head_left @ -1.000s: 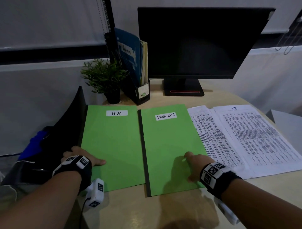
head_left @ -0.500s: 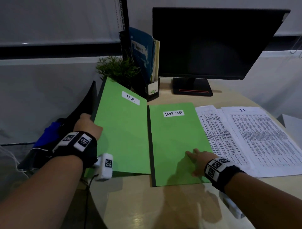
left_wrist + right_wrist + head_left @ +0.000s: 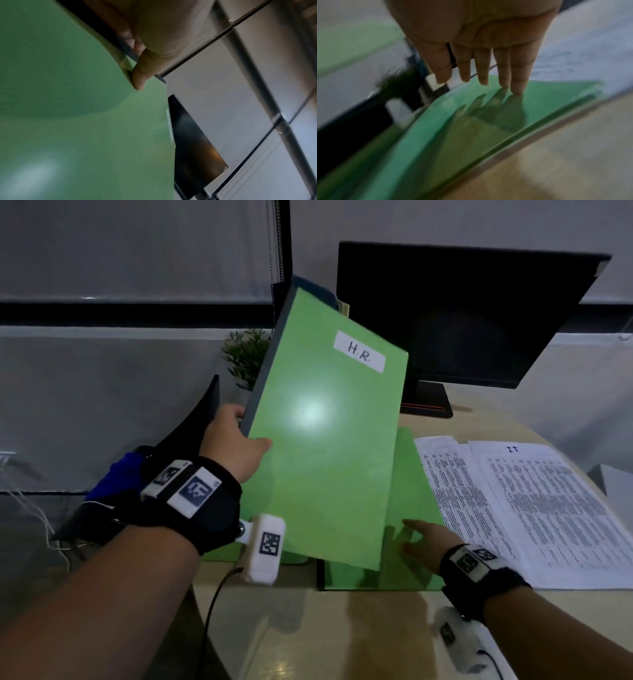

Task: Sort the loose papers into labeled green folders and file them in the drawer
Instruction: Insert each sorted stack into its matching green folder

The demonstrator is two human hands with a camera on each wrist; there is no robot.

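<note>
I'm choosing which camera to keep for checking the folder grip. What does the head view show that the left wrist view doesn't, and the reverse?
Only the head view shows the H.R. label legibly, the right hand flat on the second green folder, the printed papers, the plant and the desk.

Only the left wrist view shows the thumb close up, pressed on the cover beside its dark spine edge.

Both show the left hand gripping the raised H.R. folder and the dark monitor.

The H.R. folder (image 3: 325, 433) is held tilted above the desk (image 3: 342, 628), in front of the monitor (image 3: 462, 313). A second folder (image 3: 411, 491) lies flat right of it, with printed papers (image 3: 531, 508) further right and a plant (image 3: 245, 356) behind its left edge.
</note>
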